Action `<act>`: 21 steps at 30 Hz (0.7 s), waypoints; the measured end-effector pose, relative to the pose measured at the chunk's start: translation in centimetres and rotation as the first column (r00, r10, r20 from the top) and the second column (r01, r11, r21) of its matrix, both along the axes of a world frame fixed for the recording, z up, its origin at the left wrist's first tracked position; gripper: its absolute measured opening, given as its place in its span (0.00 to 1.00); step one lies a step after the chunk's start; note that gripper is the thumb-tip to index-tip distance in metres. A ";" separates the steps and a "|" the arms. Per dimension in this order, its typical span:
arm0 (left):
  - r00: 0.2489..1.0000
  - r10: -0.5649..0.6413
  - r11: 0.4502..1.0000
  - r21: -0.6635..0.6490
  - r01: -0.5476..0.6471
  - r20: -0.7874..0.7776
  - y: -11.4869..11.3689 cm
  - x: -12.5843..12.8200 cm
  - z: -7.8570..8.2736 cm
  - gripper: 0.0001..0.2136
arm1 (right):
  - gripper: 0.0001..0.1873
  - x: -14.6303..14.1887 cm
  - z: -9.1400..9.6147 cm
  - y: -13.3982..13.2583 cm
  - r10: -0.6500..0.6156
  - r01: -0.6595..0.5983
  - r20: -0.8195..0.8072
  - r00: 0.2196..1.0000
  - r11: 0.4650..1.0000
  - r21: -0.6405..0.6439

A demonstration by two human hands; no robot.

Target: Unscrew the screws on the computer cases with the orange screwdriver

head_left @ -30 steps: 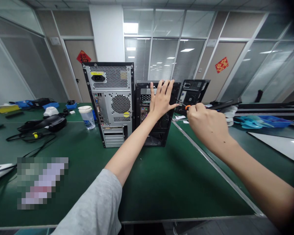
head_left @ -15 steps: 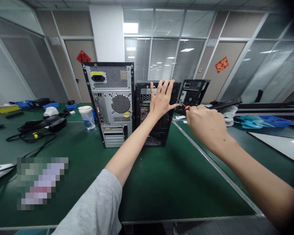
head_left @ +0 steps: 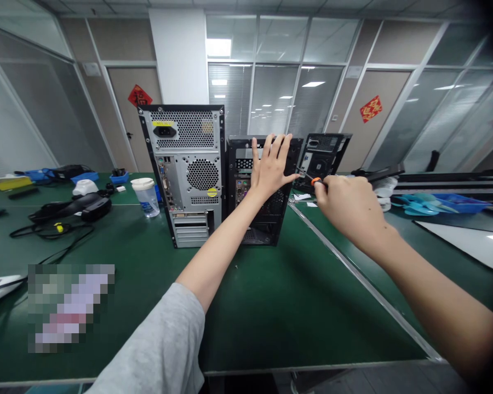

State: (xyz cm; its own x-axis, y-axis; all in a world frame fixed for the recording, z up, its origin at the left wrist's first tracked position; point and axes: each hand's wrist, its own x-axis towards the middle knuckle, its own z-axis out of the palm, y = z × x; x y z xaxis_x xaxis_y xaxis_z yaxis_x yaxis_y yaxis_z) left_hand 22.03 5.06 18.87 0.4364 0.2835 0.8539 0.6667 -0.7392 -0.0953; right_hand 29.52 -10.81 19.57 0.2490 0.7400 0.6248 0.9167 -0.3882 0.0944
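Observation:
My left hand [head_left: 270, 169] lies with spread fingers against the back of a black computer case [head_left: 267, 230], its fingertips near the top edge. To the right, my right hand [head_left: 349, 205] is wrapped round a screwdriver [head_left: 316, 181] with an orange and black handle. The thin shaft points left toward the case's right edge, by my left thumb; whether its tip sits in a screw I cannot tell. Left of the black case stands a taller silver and black computer case [head_left: 197, 169], its rear panel, fan grille and ports facing me.
A third computer case [head_left: 324, 150] stands behind on the right. At left are a lidded plastic cup [head_left: 145, 197], a black headset-like device [head_left: 76, 208] with cables, and a blurred-out patch. A blue tray [head_left: 462, 202] and white panel [head_left: 472, 241] lie at right.
My right hand has shifted slightly right and turned a little at the wrist, still gripping the screwdriver. The left hand keeps its place on the case.

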 end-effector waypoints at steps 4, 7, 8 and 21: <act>1.000 0.004 1.000 0.005 -0.004 -0.002 0.0 0.0 0.0 0.42 | 0.22 0.4 -0.2 0.2 0.026 -0.025 -0.029 0.999 0.999 0.036; 1.000 0.007 1.000 0.003 -0.007 -0.007 0.0 0.0 0.0 0.43 | 0.24 0.7 -0.2 0.5 0.059 -0.056 -0.044 0.997 0.997 0.056; 1.000 0.009 1.000 0.001 -0.009 -0.009 -0.1 0.0 0.0 0.43 | 0.24 0.8 -0.2 0.5 0.070 -0.067 -0.050 0.996 0.996 0.054; 0.999 0.031 1.000 0.007 -0.030 -0.012 0.0 0.0 0.0 0.43 | 0.18 2.3 0.3 1.0 0.197 -0.180 -0.322 0.926 0.980 0.083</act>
State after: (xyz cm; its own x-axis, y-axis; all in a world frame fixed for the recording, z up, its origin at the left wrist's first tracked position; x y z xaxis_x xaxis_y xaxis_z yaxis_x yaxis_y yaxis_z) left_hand 22.04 5.03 18.84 0.4384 0.2909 0.8504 0.6876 -0.7179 -0.1089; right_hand 31.84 -9.83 19.91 0.3048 0.7623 0.5709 0.9501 -0.2015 -0.2381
